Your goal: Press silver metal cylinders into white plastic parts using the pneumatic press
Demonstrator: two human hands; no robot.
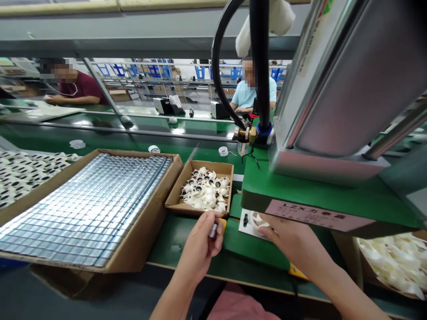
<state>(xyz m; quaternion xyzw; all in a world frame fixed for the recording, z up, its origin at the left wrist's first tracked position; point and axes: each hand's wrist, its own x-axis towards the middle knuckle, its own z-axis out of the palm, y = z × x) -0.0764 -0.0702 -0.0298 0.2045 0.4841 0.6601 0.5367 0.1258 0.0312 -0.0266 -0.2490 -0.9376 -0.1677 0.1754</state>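
Note:
My left hand (204, 240) is closed round a small silver metal cylinder (213, 230), just in front of a shallow cardboard box (170, 203) of white plastic parts. With my right hand (289, 235) I grip a white curved plastic part (257, 219) over a white plate (246, 226) on the green base of a press (320, 191). Whether that part rests on the plate or is held above it, I cannot tell. Some of the white parts (208, 195) in the box carry black round inserts.
On the left, a large cardboard box (133, 249) holds rows of silver cylinders (86, 204). More white parts (395, 260) fill a box at the right. Black hoses (263, 66) hang by the press. Two people (83, 86) sit beyond the green conveyor (196, 153).

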